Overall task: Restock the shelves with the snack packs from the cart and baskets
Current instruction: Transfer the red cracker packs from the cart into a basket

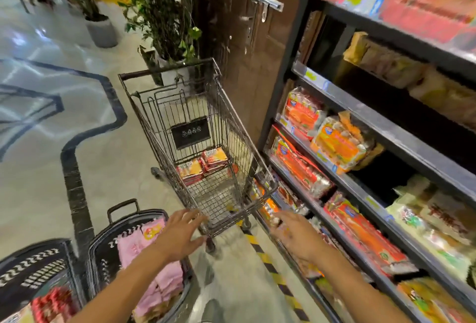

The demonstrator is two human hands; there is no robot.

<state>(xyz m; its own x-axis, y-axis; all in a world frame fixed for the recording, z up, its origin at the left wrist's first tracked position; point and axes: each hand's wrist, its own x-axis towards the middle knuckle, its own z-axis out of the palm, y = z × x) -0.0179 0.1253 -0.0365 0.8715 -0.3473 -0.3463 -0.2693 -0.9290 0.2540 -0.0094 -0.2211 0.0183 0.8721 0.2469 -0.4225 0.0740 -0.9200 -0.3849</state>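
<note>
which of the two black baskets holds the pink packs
The black plastic basket nearer the wire shopping cart, just under the left hand. Its load is pink snack packs; the other black basket, at the frame's lower left corner, shows red packs.

The cart (201, 142) stands open-topped, its wire walls closing the sides; most of its floor lies bare, with snack packs (203, 165) against the far end. The shelves (386, 126) are crowded along their front edges, though a dark gap opens beside the orange packs (340, 142).

One cart (144, 106), two baskets (100, 242), two potted plants (159, 13), two hands (180, 235)
</note>
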